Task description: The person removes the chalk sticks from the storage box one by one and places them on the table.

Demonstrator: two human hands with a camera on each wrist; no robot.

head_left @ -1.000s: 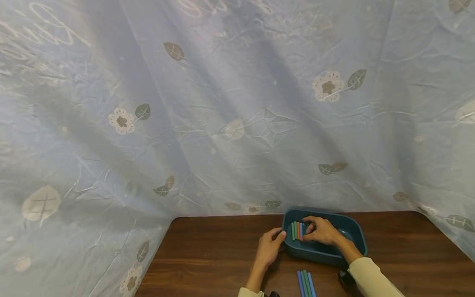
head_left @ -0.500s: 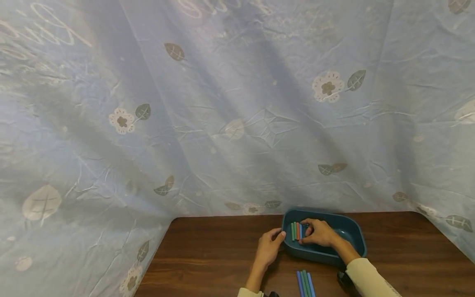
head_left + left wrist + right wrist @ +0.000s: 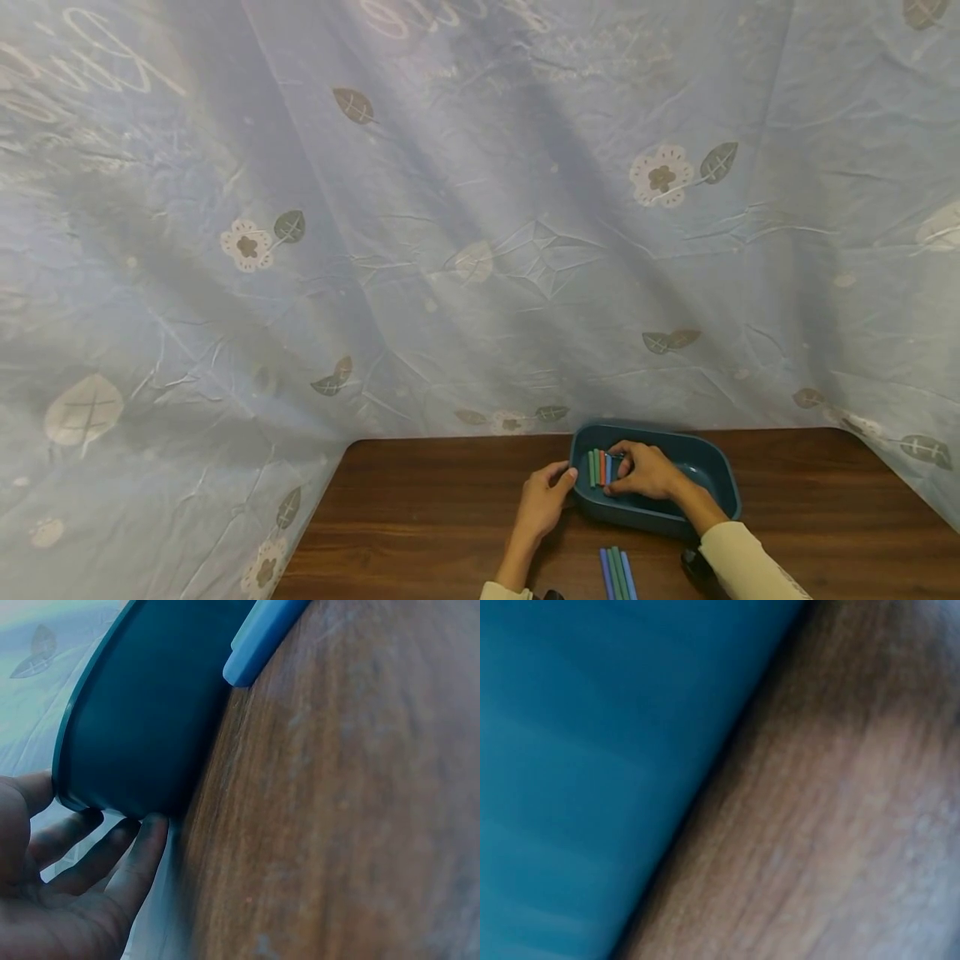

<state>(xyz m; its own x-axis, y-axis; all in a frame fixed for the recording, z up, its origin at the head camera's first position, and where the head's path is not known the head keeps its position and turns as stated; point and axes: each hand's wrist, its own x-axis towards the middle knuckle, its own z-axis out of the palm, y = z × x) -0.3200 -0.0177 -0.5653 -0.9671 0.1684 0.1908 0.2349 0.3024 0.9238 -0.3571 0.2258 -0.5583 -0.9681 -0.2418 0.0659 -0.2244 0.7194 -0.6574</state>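
While the left hand (image 3: 542,502) holds the blue-green bin (image 3: 637,518) at its left end, with the thumb at the rim and the other fingers bent against the outer wall, the right hand (image 3: 648,471) works inside it. Its thumb and index finger stand a little apart and seem to pinch the blue stick (image 3: 608,472) by its two ends; the exact contact is too small to tell. This stick lies in the left part of the bin, just beside the red stick (image 3: 602,468), followed by two green sticks (image 3: 592,468). Four more sticks (image 3: 617,573) lie on the worktop (image 3: 420,508), in front of the bin. If the right fingers press too strongly leftward, the row could slide or one stick could climb its neighbour. An uneven release may leave the blue stick crooked, and a pull at the rim could disturb all.
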